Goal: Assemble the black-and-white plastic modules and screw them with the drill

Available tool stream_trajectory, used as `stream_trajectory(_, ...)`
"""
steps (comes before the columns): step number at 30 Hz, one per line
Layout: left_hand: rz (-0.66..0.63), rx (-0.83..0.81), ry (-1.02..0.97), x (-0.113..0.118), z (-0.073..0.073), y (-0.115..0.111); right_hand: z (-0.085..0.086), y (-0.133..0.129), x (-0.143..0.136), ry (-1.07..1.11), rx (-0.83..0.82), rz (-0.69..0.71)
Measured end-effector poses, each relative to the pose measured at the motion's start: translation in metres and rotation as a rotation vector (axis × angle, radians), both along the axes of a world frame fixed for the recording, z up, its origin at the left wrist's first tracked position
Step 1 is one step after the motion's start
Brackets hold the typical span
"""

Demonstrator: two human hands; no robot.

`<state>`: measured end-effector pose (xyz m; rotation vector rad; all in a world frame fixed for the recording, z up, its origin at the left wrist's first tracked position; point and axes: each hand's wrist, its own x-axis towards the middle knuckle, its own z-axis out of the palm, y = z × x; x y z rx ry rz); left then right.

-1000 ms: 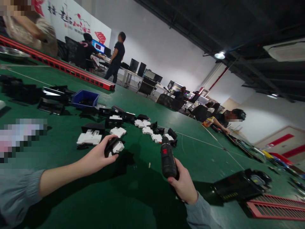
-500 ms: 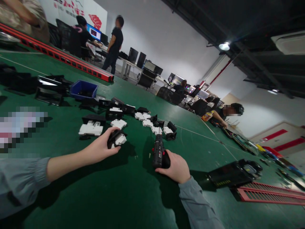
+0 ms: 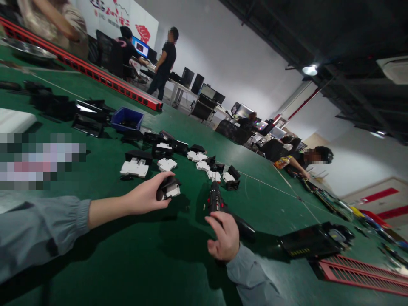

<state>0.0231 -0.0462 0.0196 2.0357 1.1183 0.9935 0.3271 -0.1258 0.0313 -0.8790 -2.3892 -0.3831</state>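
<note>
My left hand grips a small black-and-white part between thumb and fingers, just above the green table. My right hand is empty, with thumb and fingers apart and curved, close beside a black power drill. The drill lies on the table, its tip pointing away toward several white and black parts. One white part and another white part lie beyond my left hand. A white piece with black flaps sits past the drill.
A blue bin stands behind the parts, with black pieces to its left. A long red rail crosses the far left. At right lie a black cylindrical object and a red slatted piece. A person leans at the far right edge.
My right hand has let go of the drill and drawn back toward me. The drill now rests on the table. My left hand still holds its part; the view has shifted slightly.
</note>
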Motion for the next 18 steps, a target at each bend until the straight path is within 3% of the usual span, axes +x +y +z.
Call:
stream_trajectory(2, -0.038, 0.101, 0.1, -0.001, -0.001, 0.0, -0.003, -0.01, -0.034, -0.005, -0.032, 0.181)
stream_trajectory(7, -0.116, 0.34, 0.39, 0.005, -0.002, 0.003, -0.01, -0.02, -0.114, 0.125, -0.144, 0.316)
stream_trajectory(10, -0.091, 0.373, 0.479, 0.018, -0.002, 0.012, -0.015, -0.019, -0.148, 0.134, -0.14, 0.407)
stream_trajectory(14, -0.043, 0.384, 0.518, 0.038, -0.001, 0.032, -0.018, -0.014, -0.176, 0.082, -0.145, 0.457)
stream_trajectory(18, -0.028, 0.477, 0.527, 0.058, -0.001, 0.055, -0.015, -0.007, -0.182, 0.04, -0.161, 0.437)
